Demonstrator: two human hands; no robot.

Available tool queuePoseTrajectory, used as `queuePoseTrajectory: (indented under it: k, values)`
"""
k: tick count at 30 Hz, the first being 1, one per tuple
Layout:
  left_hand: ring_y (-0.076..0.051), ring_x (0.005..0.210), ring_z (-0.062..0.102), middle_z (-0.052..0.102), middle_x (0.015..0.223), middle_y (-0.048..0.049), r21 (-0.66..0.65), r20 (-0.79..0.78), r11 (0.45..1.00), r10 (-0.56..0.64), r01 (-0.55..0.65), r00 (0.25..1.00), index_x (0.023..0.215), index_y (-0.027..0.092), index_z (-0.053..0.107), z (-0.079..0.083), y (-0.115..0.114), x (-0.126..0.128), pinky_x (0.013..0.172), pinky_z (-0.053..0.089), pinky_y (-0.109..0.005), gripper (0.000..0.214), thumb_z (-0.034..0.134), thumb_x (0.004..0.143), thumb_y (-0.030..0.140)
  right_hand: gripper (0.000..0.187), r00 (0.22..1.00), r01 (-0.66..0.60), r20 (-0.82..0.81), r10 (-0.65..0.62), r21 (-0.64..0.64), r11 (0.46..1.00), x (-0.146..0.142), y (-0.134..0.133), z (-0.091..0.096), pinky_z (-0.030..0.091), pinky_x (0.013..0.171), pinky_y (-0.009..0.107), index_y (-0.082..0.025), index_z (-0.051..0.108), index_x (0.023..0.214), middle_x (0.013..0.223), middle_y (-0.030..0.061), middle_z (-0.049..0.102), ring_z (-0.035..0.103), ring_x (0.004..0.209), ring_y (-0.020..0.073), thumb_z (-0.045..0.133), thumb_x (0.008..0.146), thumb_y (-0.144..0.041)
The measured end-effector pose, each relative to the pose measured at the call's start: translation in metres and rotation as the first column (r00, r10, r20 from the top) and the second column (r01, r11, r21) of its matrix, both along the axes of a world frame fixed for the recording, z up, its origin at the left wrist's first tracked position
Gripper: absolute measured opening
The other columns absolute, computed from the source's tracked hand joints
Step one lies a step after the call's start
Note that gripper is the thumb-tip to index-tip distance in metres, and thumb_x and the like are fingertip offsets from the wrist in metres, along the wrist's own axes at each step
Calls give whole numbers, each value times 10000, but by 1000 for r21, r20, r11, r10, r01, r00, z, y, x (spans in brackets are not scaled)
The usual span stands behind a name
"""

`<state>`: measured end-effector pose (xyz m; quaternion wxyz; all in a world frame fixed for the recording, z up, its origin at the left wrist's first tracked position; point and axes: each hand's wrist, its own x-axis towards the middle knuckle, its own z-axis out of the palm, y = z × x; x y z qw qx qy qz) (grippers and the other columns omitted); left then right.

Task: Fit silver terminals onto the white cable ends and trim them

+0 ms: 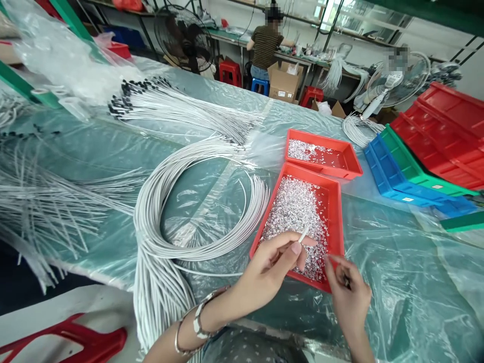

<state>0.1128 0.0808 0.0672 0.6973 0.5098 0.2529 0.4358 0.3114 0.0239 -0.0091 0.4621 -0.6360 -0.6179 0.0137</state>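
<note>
Just above glinting, perhaps metallic bits (295,204): slim white cable (303,234) in left hand (278,258).

1. Nothing we can actually read here, folks. Just a few tiny labels.
2. We've got a small white label (282,94) on the brown cardboard box (286,79) near the back; its print is too small for us.
3. A pale tag (437,187) sits on the green plastic bin (418,164) in the stack, also unreadable to us.
4. Same deal with the little white sticker (407,199) on the blue plastic bin (391,179) below it.
</note>
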Motion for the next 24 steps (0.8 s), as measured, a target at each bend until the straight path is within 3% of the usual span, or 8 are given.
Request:
queuePoseTrajectory:
  k: [3, 7, 11, 16, 20, 24]
  values:
    - [-77, 546, 426, 487, 608, 37, 2, -10, 1000, -2, 2, 1000, 1132, 223, 609, 1, -7, 1, 517, 299, -238, 274, 410, 982, 337, 114, 996, 72, -49, -70, 41, 997, 5, 19, 6, 364, 478, 213, -153, 614, 853, 563, -59, 437, 389, 463, 94, 647, 856, -263]
    - [-83, 548, 469, 508, 596, 34, 61, -30, 998, 17, -15, 999, 1132, 228, 615, 0, -16, 1, 529, 332, -240, 282, 398, 986, 333, 271, 996, 6, -93, -11, -55, 998, 0, 26, 13, 317, 444, 210, -165, 561, 638, 506, -64, 403, 342, 439, 85, 631, 861, -301]
    - [-114, 671, 507, 565, 738, -11, 68, -75, 998, 19, -14, 997, 1116, 237, 627, 4, -21, 2, 564, 368, -244, 266, 416, 977, 321, 138, 981, -72, -189, 44, -143, 987, -6, 25, 26, 379, 473, 204, -166, 614, 891, 607, -31, 563, 462, 485, 108, 606, 874, -303]
    - [-117, 703, 491, 508, 743, -2, 81, -39, 996, 42, -39, 998, 1098, 230, 613, 8, -24, 4, 652, 396, -250, 318, 333, 999, 344, 292, 944, -234, -290, 156, -256, 938, -12, 12, 51, 344, 425, 201, -190, 558, 654, 520, -44, 457, 414, 450, 107, 560, 900, -347]
    - [-99, 650, 481, 494, 700, 19, 86, -32, 996, 25, -22, 999, 1049, 218, 586, 8, -25, 6, 651, 392, -234, 290, 317, 1006, 316, 101, 842, -367, -498, 208, -246, 897, -15, -5, 66, 345, 426, 181, -237, 596, 861, 583, -45, 487, 441, 475, 104, 583, 899, -329]
    - [-95, 666, 532, 561, 705, 10, 132, -86, 991, 24, -13, 996, 1013, 202, 630, 9, -25, 5, 656, 423, -216, 233, 404, 983, 248, 157, 769, -349, -625, 134, -234, 907, -22, -13, 74, 349, 467, 187, -256, 597, 870, 627, -31, 530, 474, 537, 113, 599, 889, -412]
